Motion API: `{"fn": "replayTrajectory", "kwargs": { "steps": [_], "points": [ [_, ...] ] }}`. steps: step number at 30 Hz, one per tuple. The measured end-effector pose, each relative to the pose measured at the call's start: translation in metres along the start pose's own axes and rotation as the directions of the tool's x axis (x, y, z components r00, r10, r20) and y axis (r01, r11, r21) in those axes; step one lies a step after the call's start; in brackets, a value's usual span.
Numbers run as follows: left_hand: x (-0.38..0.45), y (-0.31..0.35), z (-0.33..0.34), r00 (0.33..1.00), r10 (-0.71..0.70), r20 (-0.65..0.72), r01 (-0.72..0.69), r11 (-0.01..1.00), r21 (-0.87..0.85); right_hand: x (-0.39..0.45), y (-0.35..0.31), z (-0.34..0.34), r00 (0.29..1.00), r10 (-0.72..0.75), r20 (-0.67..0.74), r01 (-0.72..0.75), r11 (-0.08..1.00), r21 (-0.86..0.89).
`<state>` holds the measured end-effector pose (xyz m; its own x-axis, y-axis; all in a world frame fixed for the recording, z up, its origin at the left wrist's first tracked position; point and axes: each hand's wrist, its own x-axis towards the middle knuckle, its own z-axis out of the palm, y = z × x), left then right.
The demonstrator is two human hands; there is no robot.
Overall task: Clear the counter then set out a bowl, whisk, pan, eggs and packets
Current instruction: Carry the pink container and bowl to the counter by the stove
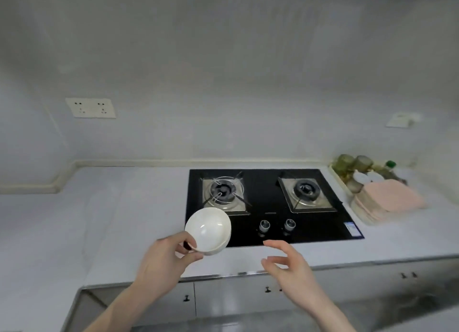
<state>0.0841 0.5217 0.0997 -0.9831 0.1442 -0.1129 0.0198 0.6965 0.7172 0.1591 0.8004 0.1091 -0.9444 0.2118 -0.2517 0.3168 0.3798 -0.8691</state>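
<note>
The left hand (166, 257) is pinching the near rim of a white bowl (208, 230), thumb curling over the lip on top and the index finger tucking under the wall, the other fingers folding loosely below it. The bowl is tipping away from the person, its open mouth facing up and toward the camera, so the glossy inside is showing; it is hanging in the air over the front left corner of the black hob (270, 230), just in front of the left burner (223, 191) and at the edge of the white counter (99, 220). It is round, so no long axis is showing.

The right hand (285, 262) is hovering over the counter's front edge, gripping nothing, its fingers spreading fairly wide and gently curving, palm turning inward toward the bowl, well apart from it. Both forearms are reaching up from the bottom of the view, angling in toward each other, wrists roughly straight.

Two knobs (277, 224) are sitting on the hob between the hands and the right burner (306, 189). Off to the far right, a tray (367, 220) is holding jars and a stack of pink cloths (390, 198)
</note>
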Motion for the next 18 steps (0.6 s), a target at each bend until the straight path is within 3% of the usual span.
{"fn": "replayTrajectory", "kwargs": {
  "steps": [6, 11, 18],
  "points": [
    [0.003, 0.070, 0.081, 0.981, 0.128, 0.148, -0.129, 0.992, -0.008, -0.029, 0.047, -0.091, 0.984, 0.056, -0.172, -0.043, 0.996, 0.078],
    [0.025, 0.134, 0.135, 0.932, 0.255, 0.259, -0.272, 0.962, 0.031, -0.038, 0.083, -0.155, 0.946, 0.132, -0.297, -0.088, 0.984, 0.154],
    [0.082, 0.213, 0.230, 0.859, 0.329, 0.391, -0.373, 0.927, 0.039, -0.022, 0.135, -0.236, 0.884, 0.206, -0.419, -0.130, 0.971, 0.203]
  ]
}}
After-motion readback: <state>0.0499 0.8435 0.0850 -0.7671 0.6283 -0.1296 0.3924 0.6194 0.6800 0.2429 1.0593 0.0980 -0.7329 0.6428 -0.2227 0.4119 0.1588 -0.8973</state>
